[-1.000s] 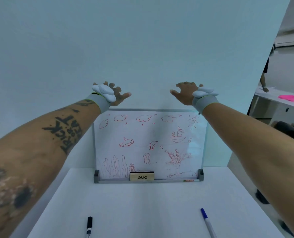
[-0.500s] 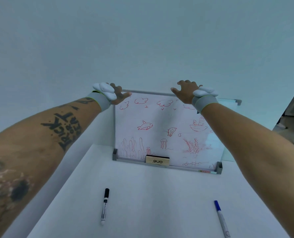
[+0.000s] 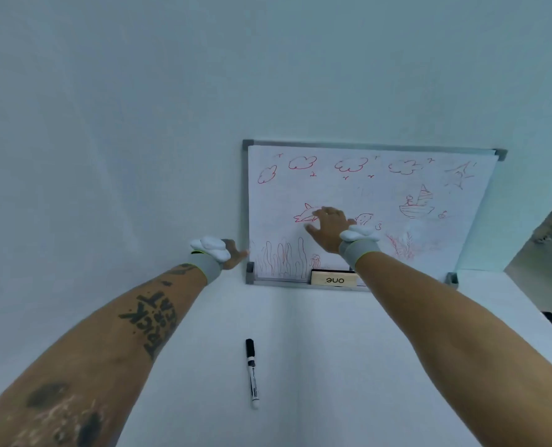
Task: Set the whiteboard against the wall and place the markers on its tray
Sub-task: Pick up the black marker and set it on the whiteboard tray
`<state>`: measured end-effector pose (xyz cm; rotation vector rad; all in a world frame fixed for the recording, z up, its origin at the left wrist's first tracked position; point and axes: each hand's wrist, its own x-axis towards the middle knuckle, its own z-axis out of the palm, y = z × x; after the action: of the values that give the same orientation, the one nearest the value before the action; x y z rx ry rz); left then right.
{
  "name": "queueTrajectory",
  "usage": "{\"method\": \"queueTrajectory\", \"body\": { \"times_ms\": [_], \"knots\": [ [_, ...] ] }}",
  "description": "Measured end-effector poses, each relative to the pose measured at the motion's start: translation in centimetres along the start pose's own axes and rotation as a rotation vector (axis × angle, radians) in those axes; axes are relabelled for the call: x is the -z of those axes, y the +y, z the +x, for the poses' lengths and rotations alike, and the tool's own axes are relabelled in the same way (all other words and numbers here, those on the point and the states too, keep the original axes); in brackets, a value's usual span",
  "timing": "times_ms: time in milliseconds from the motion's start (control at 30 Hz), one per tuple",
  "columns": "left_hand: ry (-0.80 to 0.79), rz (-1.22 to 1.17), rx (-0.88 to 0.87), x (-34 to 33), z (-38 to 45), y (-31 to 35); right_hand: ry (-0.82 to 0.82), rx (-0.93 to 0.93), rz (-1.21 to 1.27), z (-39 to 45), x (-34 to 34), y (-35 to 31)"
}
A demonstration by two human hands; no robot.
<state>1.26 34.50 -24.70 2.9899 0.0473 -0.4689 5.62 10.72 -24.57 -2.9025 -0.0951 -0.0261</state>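
Observation:
The whiteboard (image 3: 397,195), grey-framed and covered in red sea drawings, stands upright on the white table against the pale wall. Its tray (image 3: 278,282) runs along the bottom edge and holds a wooden eraser (image 3: 333,280). My left hand (image 3: 232,251) is at the board's lower left edge, fingertips touching the frame, fingers apart. My right hand (image 3: 328,225) lies flat with spread fingers on the board's face near the dolphin drawing. A black marker (image 3: 252,372) lies on the table between my forearms. The blue marker is not visible, likely behind my right forearm.
The white table (image 3: 332,366) reaches the wall; its right edge (image 3: 539,317) drops to a darker floor area. The wall fills the left and top of the view.
Both hands came down from the board's top edge: the left to the lower left frame, the right onto the board's face. The view shifted left, so the board now sits right of centre.

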Motion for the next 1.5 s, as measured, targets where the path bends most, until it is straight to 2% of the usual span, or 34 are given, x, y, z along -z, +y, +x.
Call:
{"method": "queueTrajectory", "body": {
  "times_ms": [200, 333, 467, 567, 733, 900, 1267, 1333, 1433, 1500],
  "knots": [
    [-0.167, -0.04, -0.005, -7.0, 1.3, -1.8, -0.164, -0.1, 0.011, -1.8, -6.8, -2.1],
    [-0.304, -0.058, 0.022, -10.5, 1.0, -1.8, -0.218, -0.157, 0.034, -3.2, -10.9, -3.1],
    [-0.335, 0.0, 0.035, -13.6, -0.1, -1.5, -0.332, -0.178, 0.041, -5.7, -15.2, -2.7],
    [-0.527, -0.021, 0.053, -15.1, 0.6, -1.3, -0.415, -0.193, 0.044, -7.1, -17.8, -2.0],
    [-0.652, -0.027, 0.048, -17.0, 1.1, 0.0, -0.515, -0.272, 0.042, -9.0, -21.4, -1.3],
    [-0.608, 0.006, 0.044, -18.3, 2.1, 0.0, -0.431, -0.25, -0.008, -10.4, -24.0, -0.9],
    [-0.829, -0.095, 0.1, -18.9, 5.5, -0.2, -0.305, -0.253, -0.002, -10.5, -25.4, -0.5],
    [-0.779, -0.152, 0.116, -18.6, 5.5, -0.3, -0.299, -0.251, -0.001, -10.5, -25.5, -0.5],
    [-0.884, -0.359, 0.206, -17.9, 5.1, -0.6, -0.296, -0.252, 0.005, -10.6, -25.6, -0.4],
    [-0.878, -0.533, 0.261, -17.1, 5.4, -1.2, -0.296, -0.256, 0.011, -10.6, -25.7, -0.4]
  ]
}}
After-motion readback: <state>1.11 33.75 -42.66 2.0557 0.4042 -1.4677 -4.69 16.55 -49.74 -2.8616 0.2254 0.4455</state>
